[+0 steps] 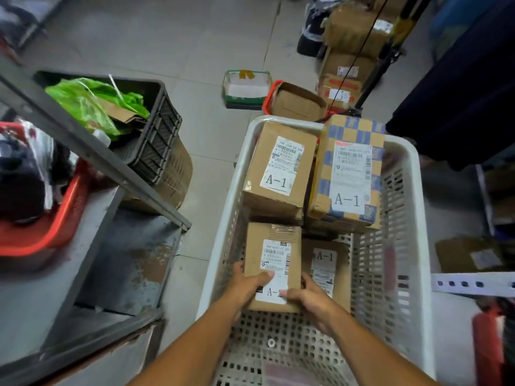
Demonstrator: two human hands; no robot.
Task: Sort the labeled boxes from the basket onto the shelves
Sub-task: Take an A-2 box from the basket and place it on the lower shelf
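Observation:
A white perforated basket (401, 246) stands on the floor in front of me with several labeled cardboard boxes in it. Both hands grip a small brown box (274, 243) whose label starts with "A-2"; my thumbs hide the rest. My left hand (249, 282) holds its left edge, my right hand (309, 298) its lower right corner. Beside it lies a flat box marked A-1 (327, 263). At the far end stand a plain brown A-1 box (278, 168) and a blue-checkered A-1 box (351, 174).
A grey metal shelf (111, 246) stands at my left, with a red bin (53, 224) on it. A black crate (156, 129) with green plastic sits behind it. More parcels (345, 59) and an open carton (298, 103) lie beyond the basket. A perforated metal rail (473, 284) juts in at right.

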